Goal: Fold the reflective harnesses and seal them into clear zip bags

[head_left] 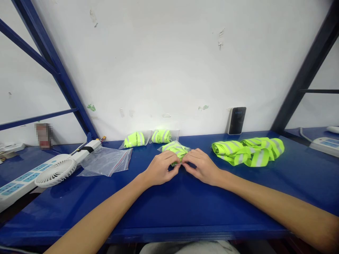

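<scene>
Both hands meet at the near edge of a clear zip bag (187, 148), which holds a folded neon-yellow reflective strap (175, 146). My left hand (162, 168) pinches the bag's edge between thumb and fingers. Close beside it, my right hand (201, 165) pinches the same edge, with its fingertips nearly touching the left ones. The fingers hide part of the bag's opening. Behind them, against the wall, lie two more bagged reflective straps, a left one (134, 139) and a right one (161, 136). Loose rolled reflective straps (249, 151) lie in a heap to the right.
Flat empty zip bags (107, 162) lie left of my hands. Beyond them are a white handheld fan (56, 173) and a long power strip (26, 180). A dark-faced device (237, 121) leans on the wall. Blue frame posts (60, 77) flank the blue table (196, 208).
</scene>
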Action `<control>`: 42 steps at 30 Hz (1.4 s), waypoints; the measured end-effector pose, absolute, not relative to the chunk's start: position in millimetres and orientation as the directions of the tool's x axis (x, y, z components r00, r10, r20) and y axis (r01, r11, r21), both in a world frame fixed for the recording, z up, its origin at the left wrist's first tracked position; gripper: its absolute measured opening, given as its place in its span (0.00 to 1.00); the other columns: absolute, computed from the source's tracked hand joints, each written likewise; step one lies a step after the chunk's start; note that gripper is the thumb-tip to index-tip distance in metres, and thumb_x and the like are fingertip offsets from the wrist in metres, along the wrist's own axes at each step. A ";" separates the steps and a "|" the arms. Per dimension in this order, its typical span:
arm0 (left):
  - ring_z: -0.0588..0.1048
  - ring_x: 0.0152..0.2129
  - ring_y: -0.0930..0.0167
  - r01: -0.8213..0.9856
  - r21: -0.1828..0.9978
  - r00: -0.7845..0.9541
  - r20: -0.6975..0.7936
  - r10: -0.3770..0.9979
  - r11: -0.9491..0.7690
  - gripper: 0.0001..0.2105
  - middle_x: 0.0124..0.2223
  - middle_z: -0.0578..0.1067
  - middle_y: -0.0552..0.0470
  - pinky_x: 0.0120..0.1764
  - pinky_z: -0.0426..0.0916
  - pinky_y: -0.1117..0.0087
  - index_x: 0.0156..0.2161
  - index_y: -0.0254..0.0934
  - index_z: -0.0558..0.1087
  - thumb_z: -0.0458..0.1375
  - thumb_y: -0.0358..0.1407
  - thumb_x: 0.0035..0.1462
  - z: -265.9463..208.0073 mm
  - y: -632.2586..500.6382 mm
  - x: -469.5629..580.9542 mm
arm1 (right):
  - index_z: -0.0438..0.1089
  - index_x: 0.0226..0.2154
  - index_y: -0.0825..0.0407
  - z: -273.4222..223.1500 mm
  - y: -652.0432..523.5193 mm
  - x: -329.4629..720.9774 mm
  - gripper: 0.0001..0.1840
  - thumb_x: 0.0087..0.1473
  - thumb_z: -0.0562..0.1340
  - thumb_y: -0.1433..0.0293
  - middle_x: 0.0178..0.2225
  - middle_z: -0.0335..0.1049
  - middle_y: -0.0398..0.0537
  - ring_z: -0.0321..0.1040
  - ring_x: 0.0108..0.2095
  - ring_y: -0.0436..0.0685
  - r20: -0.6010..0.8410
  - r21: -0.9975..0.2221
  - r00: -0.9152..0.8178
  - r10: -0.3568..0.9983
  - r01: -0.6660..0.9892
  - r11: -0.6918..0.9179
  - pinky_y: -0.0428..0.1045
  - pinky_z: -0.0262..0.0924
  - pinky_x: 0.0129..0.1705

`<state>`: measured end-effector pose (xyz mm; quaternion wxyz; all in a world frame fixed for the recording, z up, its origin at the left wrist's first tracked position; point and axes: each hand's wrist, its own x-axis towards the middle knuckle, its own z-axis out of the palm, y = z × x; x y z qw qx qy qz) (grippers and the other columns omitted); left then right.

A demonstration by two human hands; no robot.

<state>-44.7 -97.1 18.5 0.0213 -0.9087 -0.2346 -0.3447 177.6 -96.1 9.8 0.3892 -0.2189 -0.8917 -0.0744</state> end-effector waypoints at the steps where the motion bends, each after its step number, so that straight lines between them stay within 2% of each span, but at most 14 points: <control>1: 0.75 0.39 0.68 0.447 0.119 0.651 0.636 0.414 -0.887 0.03 0.39 0.77 0.48 0.46 0.70 0.66 0.39 0.37 0.71 0.54 0.31 0.62 18.1 -97.2 -44.0 | 0.68 0.38 0.52 9.3 -96.1 177.6 0.03 0.63 0.59 0.74 0.32 0.75 0.45 0.69 0.34 0.54 0.727 -0.031 -0.602 0.329 0.450 0.893 0.51 0.54 0.38; 12: 0.73 0.38 0.68 0.481 0.094 0.674 0.597 0.436 -0.872 0.05 0.39 0.76 0.47 0.45 0.69 0.66 0.40 0.37 0.70 0.52 0.34 0.66 21.7 -98.0 -42.8 | 0.70 0.39 0.51 7.8 -90.3 180.7 0.04 0.61 0.62 0.74 0.37 0.79 0.47 0.75 0.36 0.55 0.782 0.106 -0.599 0.172 0.400 0.910 0.52 0.61 0.40; 19: 0.73 0.38 0.68 0.483 0.077 0.679 0.596 0.429 -0.872 0.06 0.38 0.75 0.48 0.44 0.69 0.65 0.40 0.36 0.70 0.51 0.33 0.66 21.8 -98.3 -42.3 | 0.71 0.38 0.52 8.4 -91.6 181.6 0.03 0.62 0.61 0.73 0.35 0.79 0.48 0.75 0.34 0.55 0.775 0.111 -0.604 0.185 0.418 0.901 0.52 0.62 0.39; 25: 0.71 0.44 0.66 0.477 -0.084 0.692 0.649 0.316 -0.875 0.04 0.37 0.76 0.49 0.55 0.64 0.59 0.39 0.37 0.71 0.53 0.31 0.64 22.4 -99.6 -39.4 | 0.71 0.36 0.52 12.1 -96.3 179.9 0.05 0.63 0.59 0.73 0.31 0.77 0.47 0.72 0.31 0.54 0.755 0.107 -0.616 0.225 0.454 0.884 0.52 0.59 0.37; 27: 0.71 0.44 0.66 0.478 -0.112 0.699 0.648 0.301 -0.871 0.04 0.36 0.76 0.49 0.56 0.64 0.58 0.38 0.37 0.70 0.53 0.31 0.64 23.2 -100.6 -39.0 | 0.70 0.35 0.52 12.7 -97.0 179.8 0.06 0.63 0.58 0.73 0.30 0.77 0.46 0.71 0.30 0.54 0.749 0.108 -0.620 0.234 0.462 0.880 0.52 0.59 0.37; 35: 0.71 0.41 0.66 0.480 -0.098 0.700 0.641 0.314 -0.872 0.04 0.35 0.75 0.49 0.51 0.66 0.61 0.38 0.37 0.69 0.52 0.31 0.64 23.3 -101.2 -37.0 | 0.69 0.35 0.52 10.9 -97.5 179.8 0.04 0.63 0.59 0.73 0.30 0.76 0.46 0.70 0.31 0.54 0.751 0.102 -0.619 0.231 0.454 0.885 0.52 0.58 0.37; 38: 0.70 0.36 0.66 0.509 -0.167 0.725 0.613 0.316 -0.844 0.06 0.33 0.73 0.49 0.46 0.66 0.62 0.35 0.36 0.68 0.51 0.31 0.64 25.6 -101.5 -36.0 | 0.68 0.35 0.52 10.5 -99.7 176.9 0.04 0.62 0.58 0.74 0.30 0.75 0.46 0.70 0.31 0.54 0.755 0.053 -0.604 0.256 0.445 0.894 0.51 0.58 0.36; 42: 0.68 0.33 0.67 0.531 -0.275 0.760 0.573 0.306 -0.801 0.07 0.32 0.72 0.49 0.41 0.64 0.63 0.33 0.36 0.68 0.49 0.30 0.63 30.6 -101.6 -39.0 | 0.68 0.38 0.51 10.3 -99.5 175.8 0.03 0.60 0.61 0.74 0.36 0.76 0.49 0.71 0.37 0.57 0.776 -0.021 -0.555 0.300 0.452 0.892 0.52 0.59 0.39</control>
